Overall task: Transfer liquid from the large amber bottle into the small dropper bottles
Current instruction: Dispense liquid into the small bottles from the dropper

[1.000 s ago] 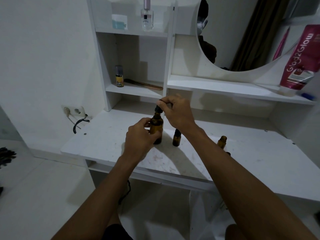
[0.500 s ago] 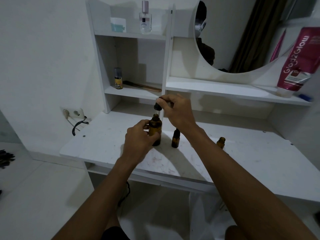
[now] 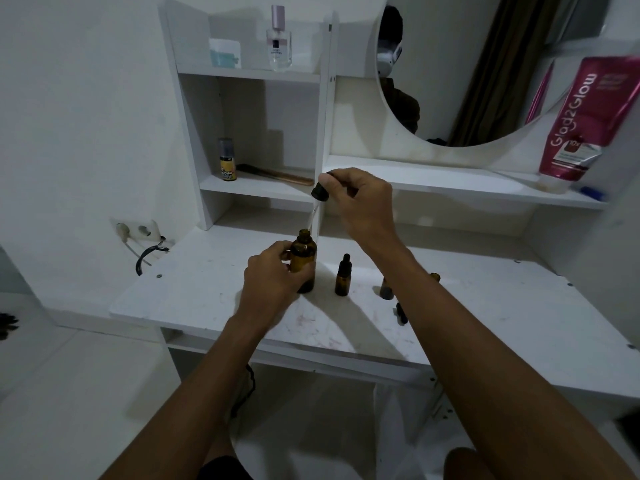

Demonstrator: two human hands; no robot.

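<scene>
Amber bottle (image 3: 303,259) stands on scuffed, possibly stained white desktop (image 3: 214,292).

Amber bottles on the desk: one large amber bottle (image 3: 304,260), one capped small dropper bottle (image 3: 343,277) — two more small ones (image 3: 386,289) (image 3: 435,276) half hidden behind the right forearm. One dropper (image 3: 318,199) — two hands, left hand (image 3: 273,275) and right hand (image 3: 360,199). On the shelves: one perfume bottle (image 3: 279,41), one yellow-label bottle (image 3: 227,161), one pink tube (image 3: 581,123).
</scene>
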